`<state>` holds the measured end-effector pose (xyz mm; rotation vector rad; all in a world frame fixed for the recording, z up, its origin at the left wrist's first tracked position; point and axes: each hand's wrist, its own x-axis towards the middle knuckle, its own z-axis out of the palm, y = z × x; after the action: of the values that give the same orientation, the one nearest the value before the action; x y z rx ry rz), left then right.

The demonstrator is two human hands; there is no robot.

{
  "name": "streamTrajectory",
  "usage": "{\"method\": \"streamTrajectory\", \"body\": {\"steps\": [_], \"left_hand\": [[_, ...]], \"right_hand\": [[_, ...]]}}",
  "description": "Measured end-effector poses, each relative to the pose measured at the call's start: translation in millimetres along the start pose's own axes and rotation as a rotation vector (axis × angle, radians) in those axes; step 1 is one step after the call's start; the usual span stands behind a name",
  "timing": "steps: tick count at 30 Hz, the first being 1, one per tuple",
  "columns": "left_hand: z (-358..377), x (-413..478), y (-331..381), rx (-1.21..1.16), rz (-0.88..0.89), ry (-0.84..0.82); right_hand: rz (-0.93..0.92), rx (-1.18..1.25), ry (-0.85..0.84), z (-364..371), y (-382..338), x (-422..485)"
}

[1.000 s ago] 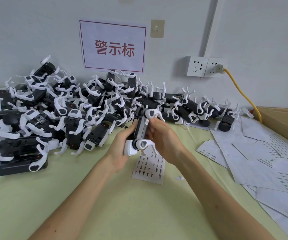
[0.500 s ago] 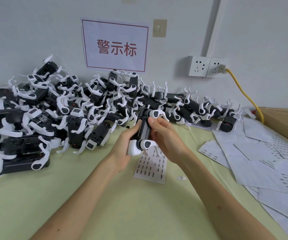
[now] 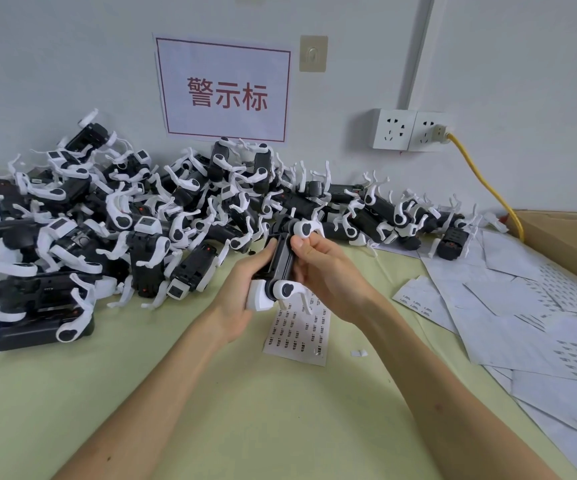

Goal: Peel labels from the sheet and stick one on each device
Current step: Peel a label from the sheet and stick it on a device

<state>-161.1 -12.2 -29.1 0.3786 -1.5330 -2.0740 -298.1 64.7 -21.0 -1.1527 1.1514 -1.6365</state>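
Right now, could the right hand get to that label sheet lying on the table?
Probably yes: the label sheet lies just below the right hand with nothing between, but its fingers hold the device and must let go first.

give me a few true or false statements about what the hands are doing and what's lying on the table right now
1. Both hands hold one black and white device above the table. True: the left hand grips it from the left, the right hand from the right.
2. The label sheet lies on the table below the hands. True.
3. The pile of devices sits on the right side of the table. False: it is heaped on the left and along the wall.
4. The yellow cable is unplugged. False: it is plugged into the wall socket.
5. Loose white sheets cover the table's right side. True.
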Motion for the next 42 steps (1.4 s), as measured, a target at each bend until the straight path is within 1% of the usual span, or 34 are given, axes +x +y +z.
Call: {"method": "streamTrajectory", "body": {"steps": [5,10,14,23,27,31,37,40,42], "left_hand": [[0,-2,2,0.012,0.024,-0.024],[1,-4,4,-0.069,0.025,-0.041],[-3,-3,4,-0.071,0.039,-0.042],[1,0,0,0.034,0.046,0.039],[2,0,-1,0.026,0.053,0.022],[5,0,-2,0.009,0.06,0.045],[9,-2,-2,0.015,0.06,0.085],[11,-4,-1,0.013,0.028,0.15],[11,-4,0,-0.013,0.002,0.175]], "right_hand": [[-0.03,0.001,-0.001,4,-1,-2],[-0.046,0.001,0.013,10,-1,-3],[-0.051,0.004,0.03,12,1,-1],[-0.011,-0.033,0.103,11,9,0],[-0.029,0.095,0.053,11,4,-2],[-0.014,0.071,0.035,7,1,-1],[-0.089,-0.064,0.068,11,7,-2],[-0.127,-0.291,0.182,12,11,0],[-0.186,-0.545,0.26,6,16,3]]}}
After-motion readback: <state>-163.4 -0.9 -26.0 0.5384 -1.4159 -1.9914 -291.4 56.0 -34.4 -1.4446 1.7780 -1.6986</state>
